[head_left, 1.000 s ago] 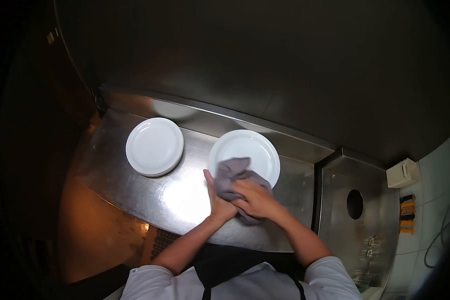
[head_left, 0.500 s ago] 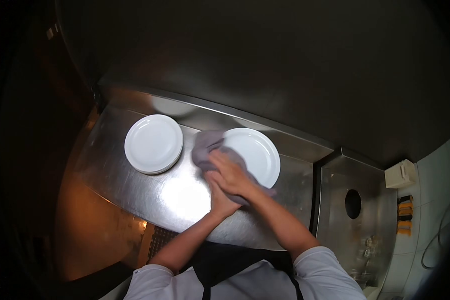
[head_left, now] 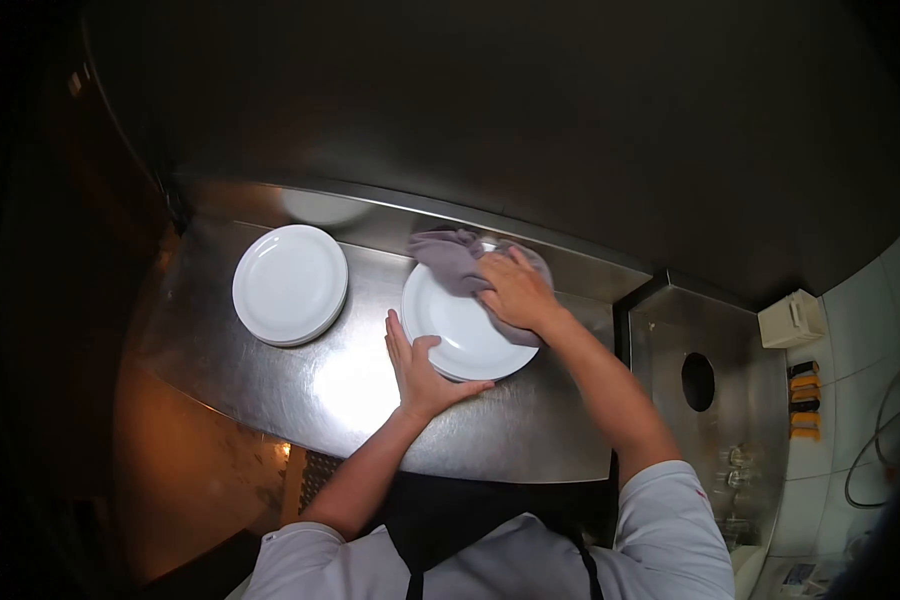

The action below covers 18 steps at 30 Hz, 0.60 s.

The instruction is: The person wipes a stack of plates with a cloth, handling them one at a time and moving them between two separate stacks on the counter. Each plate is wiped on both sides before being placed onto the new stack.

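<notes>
On the stainless steel counter point(head_left: 195, 310), right around the middle, we've got a round white plate point(head_left: 455, 325) sitting face up, with at least one more rim peeking out underneath on the near side. Our left hand point(head_left: 425, 382) is parked at its near left edge, spread pretty wide and cupped around the rim: thumb along the near side, one fingertip lapping just over the top, the rest out to the left. So the plate lies just beyond that palm, to the far right of it, and we're steadying it more than clutching it.

Our right hand point(head_left: 518, 292) is over the far right part of the plate, palm down, fingers stretched out on a bunched grayish-purple cloth point(head_left: 448, 262). We can't tell how tightly the fingers close on it underneath. The cloth covers the plate's far rim and spills past it toward the steel backsplash point(head_left: 580, 275).

Off to the left, well clear of both hands, we have a neat stack of similar white plates point(head_left: 290, 283), also face up.
</notes>
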### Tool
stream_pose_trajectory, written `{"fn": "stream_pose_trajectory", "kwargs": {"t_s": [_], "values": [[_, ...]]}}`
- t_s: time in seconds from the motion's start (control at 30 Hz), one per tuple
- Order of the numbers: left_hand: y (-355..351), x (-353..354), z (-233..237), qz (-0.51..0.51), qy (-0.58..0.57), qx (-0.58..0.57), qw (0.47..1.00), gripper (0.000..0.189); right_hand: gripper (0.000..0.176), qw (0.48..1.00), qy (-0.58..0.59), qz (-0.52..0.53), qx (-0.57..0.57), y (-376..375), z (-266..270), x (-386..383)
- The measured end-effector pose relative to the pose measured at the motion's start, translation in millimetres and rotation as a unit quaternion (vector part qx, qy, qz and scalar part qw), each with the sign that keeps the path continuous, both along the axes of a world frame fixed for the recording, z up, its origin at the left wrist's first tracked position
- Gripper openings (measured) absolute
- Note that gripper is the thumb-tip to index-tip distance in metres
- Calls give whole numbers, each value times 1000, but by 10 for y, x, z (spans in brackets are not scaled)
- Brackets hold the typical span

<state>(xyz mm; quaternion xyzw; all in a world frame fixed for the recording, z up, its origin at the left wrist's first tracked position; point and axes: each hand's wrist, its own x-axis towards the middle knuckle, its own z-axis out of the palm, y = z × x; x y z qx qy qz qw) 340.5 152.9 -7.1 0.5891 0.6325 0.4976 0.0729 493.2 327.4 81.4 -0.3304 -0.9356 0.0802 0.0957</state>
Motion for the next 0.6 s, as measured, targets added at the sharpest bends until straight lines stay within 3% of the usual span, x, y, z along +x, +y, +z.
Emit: {"fn": "stream_pose_trajectory", "kwargs": {"t_s": [0.07,0.1,0.2,0.27,0.33,0.37,0.47,0.5,0.6], "values": [[7,3,23,7,-6,2,1000,104,47,998,-34,-46,11,-90,162,146],[14,-1,30,8,-11,2,1000,104,41,996,51,-39,64,-158,71,213],[12,13,18,0,-54,-20,998,103,28,987,48,-151,32,-553,15,305],[42,3,-41,-4,-81,-16,997,100,16,977,97,-155,109,-821,-153,276],[58,-5,-165,-10,-93,9,996,95,14,976,180,-104,60,-1116,-130,158],[60,-6,-89,-8,-92,15,996,86,17,978,183,-95,-19,-1203,-66,112],[53,39,-32,15,-94,19,995,79,24,872,357,-250,-222,-1144,104,-105],[45,42,-43,17,-90,13,996,82,31,881,353,-254,-189,-1009,276,-103],[29,37,-29,8,-87,-5,996,89,33,778,579,-167,-178,-728,795,-327]]}}
